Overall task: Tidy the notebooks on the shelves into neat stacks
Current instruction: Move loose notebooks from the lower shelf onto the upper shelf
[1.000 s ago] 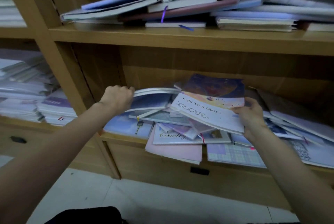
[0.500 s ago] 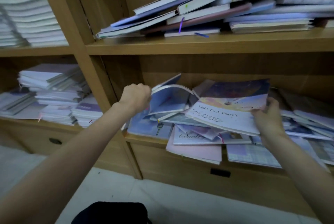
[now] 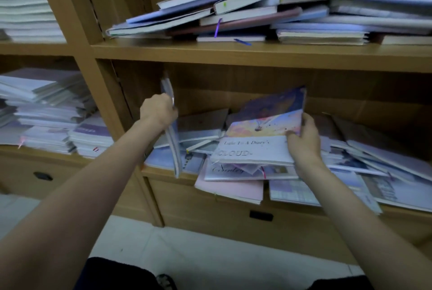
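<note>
A messy heap of notebooks [image 3: 233,172] covers the lower shelf, some hanging over its front edge. My left hand [image 3: 159,109] grips a thin notebook [image 3: 173,144] held upright on edge at the heap's left end. My right hand [image 3: 304,140] holds the right side of a "CLOUD" notebook [image 3: 254,140] with a purple and pink cover, tilted up above the heap. Another untidy pile of notebooks [image 3: 280,13] lies on the shelf above.
In the left bay, stacked notebooks [image 3: 46,112] fill the lower shelf and a white stack [image 3: 28,4] the upper one. A wooden upright [image 3: 93,93] divides the bays. Drawers with dark handles [image 3: 260,215] sit below, then a pale tiled floor.
My left hand has lifted the thin notebook from lying bent on the heap to standing on edge. My right hand has tilted the "CLOUD" notebook up more steeply. The view has shifted left.
</note>
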Demonstrator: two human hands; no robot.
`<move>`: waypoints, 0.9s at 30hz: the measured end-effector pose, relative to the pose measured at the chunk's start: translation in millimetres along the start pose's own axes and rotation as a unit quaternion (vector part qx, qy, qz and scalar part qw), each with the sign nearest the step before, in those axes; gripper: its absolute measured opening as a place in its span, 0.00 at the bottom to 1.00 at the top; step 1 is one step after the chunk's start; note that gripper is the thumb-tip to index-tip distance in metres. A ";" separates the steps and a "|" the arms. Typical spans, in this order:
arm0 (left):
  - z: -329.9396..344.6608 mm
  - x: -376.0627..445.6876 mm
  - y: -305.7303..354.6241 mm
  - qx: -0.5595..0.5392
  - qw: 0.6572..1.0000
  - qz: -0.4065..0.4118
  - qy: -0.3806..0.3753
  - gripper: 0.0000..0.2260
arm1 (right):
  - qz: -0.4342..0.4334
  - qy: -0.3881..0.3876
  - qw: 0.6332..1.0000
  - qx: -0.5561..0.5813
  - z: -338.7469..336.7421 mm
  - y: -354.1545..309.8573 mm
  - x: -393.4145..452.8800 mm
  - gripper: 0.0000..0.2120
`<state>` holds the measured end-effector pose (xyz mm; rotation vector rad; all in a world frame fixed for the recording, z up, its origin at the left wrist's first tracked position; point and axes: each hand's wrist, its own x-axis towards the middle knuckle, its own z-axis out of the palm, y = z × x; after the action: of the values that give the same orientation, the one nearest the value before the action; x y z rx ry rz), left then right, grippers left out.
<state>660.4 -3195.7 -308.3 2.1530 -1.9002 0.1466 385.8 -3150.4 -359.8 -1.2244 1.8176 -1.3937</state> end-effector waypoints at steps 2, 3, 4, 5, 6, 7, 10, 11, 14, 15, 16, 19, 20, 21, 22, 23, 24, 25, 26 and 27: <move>4.7 -8.5 6.1 0.016 1.000 0.012 -0.001 0.12 | -0.013 -0.040 0.999 -0.016 26.8 -5.5 3.7 0.25; 5.9 -13.3 9.2 0.036 0.999 0.023 0.000 0.12 | -0.020 -0.062 0.998 -0.025 41.2 -10.0 2.7 0.26; 6.5 -17.8 13.1 0.061 0.997 0.042 0.003 0.12 | -0.024 -0.085 0.996 -0.031 55.1 -14.0 0.7 0.26; 8.3 -21.4 18.4 0.090 0.994 0.067 0.003 0.12 | -0.025 -0.106 0.994 -0.033 68.4 -16.3 -1.4 0.26; 11.8 -24.9 25.8 0.121 0.988 0.097 -0.003 0.11 | -0.018 -0.123 0.992 -0.032 79.9 -16.3 -3.8 0.25; 17.8 -29.6 35.5 0.150 0.980 0.127 -0.018 0.10 | -0.009 -0.136 0.990 -0.028 89.5 -14.1 -5.3 0.24; 49.6 -48.7 61.2 0.182 0.965 0.175 -0.074 0.12 | 0.020 -0.145 0.989 0.015 105.4 -0.6 -6.1 0.22; 61.4 -53.3 65.6 0.181 0.964 0.176 -0.080 0.12 | 0.022 -0.148 0.989 0.017 106.4 3.2 -5.2 0.23; 84.9 -57.2 56.2 0.082 0.981 0.154 -0.088 0.12 | 0.020 -0.168 0.985 -0.014 102.2 7.6 0.9 0.22; 94.0 -54.2 43.1 -0.001 0.984 0.142 -0.105 0.14 | 0.022 -0.177 0.984 -0.019 101.4 9.2 2.8 0.22; 100.7 -51.1 28.2 -0.110 0.975 0.123 -0.150 0.18 | 0.027 -0.185 0.982 -0.019 102.0 10.6 3.9 0.23; 115.7 -48.9 -16.8 -0.315 0.920 0.096 -0.215 0.18 | 0.025 -0.196 0.980 -0.021 105.7 14.6 4.1 0.28; 117.3 -49.1 -27.9 -0.304 0.925 0.089 -0.210 0.18 | 0.021 -0.201 0.979 -0.029 107.1 15.0 3.6 0.31; 122.3 -48.2 -40.2 -0.291 0.932 0.068 -0.203 0.20 | 0.019 -0.205 0.978 -0.034 109.2 15.8 3.6 0.33; 124.1 -49.3 -52.0 -0.274 0.940 0.037 -0.198 0.24 | 0.015 -0.207 0.977 -0.040 111.6 16.6 3.7 0.35; 127.5 -48.9 -63.5 -0.267 0.944 -0.003 -0.196 0.30 | 0.010 -0.208 0.977 -0.051 113.9 17.3 3.8 0.37; 129.6 -49.9 -74.6 -0.278 0.936 -0.057 -0.210 0.41 | 0.003 -0.208 0.976 -0.066 116.5 19.0 4.4 0.37; 133.5 -50.2 -84.5 -0.313 0.918 -0.104 -0.219 0.52 | -0.005 -0.204 0.975 -0.086 119.0 20.1 4.4 0.37; 140.9 -49.1 -92.3 -0.348 0.900 -0.137 -0.224 0.58 | -0.017 -0.202 0.974 -0.101 121.2 21.0 3.9 0.37; 144.3 -49.8 -95.8 -0.373 0.887 -0.149 -0.226 0.59 | -0.028 -0.201 0.973 -0.113 122.7 20.5 2.6 0.37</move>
<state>733.7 -3175.7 -471.6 1.9499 -1.4116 -1.0515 479.9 -3207.1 -418.2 -1.5549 1.6908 -0.8958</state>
